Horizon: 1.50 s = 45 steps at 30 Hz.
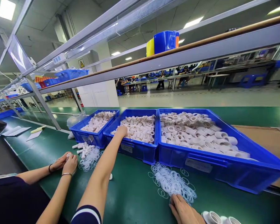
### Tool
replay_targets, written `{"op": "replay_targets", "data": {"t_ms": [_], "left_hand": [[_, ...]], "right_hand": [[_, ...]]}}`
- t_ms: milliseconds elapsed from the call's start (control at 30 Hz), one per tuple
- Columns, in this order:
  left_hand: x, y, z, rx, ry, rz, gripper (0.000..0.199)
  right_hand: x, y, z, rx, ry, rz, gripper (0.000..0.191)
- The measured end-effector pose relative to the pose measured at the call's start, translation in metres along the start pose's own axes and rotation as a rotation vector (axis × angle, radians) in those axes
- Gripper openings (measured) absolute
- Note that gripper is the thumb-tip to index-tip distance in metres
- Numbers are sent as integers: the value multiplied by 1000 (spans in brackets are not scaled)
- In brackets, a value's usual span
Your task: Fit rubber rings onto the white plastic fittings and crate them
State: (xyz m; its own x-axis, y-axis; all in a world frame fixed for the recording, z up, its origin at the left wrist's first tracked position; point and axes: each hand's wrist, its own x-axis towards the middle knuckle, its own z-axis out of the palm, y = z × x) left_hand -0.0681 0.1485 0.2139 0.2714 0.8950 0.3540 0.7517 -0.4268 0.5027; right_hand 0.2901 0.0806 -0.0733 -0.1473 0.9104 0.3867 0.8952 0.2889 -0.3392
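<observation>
My left hand reaches into the middle blue bin, touching the short white plastic pipe fittings heaped there. Its fingers are hidden among the parts. At the near edge of a pile of thin, clear-white rings, my right hand has its fingers bent down and drawn together; whether a ring is between them cannot be seen. Beside that hand, several white fittings lie at the bottom edge of the view. One small white piece is partly hidden behind my left forearm.
A co-worker's hands hold a white fitting at left, near another ring pile and white tubes. Blue bins of fittings stand left and right of the middle one. A shelf rail crosses above the green table.
</observation>
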Motion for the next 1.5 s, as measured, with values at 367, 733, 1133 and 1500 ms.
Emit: {"op": "replay_targets", "data": {"t_ms": [367, 733, 1133, 1500], "left_hand": [[-37, 34, 141, -923, -35, -161, 21], [-183, 28, 187, -1265, -90, -445, 59], [-189, 26, 174, -1355, -24, -497, 34], [-186, 28, 179, -1733, -120, -519, 40]], "right_hand": [[20, -49, -52, 180, -220, 59, 17], [22, -138, -83, 700, -545, -107, 27], [17, -151, -95, 345, -455, -353, 10], [19, -166, -105, 875, -623, 11, 32]]}}
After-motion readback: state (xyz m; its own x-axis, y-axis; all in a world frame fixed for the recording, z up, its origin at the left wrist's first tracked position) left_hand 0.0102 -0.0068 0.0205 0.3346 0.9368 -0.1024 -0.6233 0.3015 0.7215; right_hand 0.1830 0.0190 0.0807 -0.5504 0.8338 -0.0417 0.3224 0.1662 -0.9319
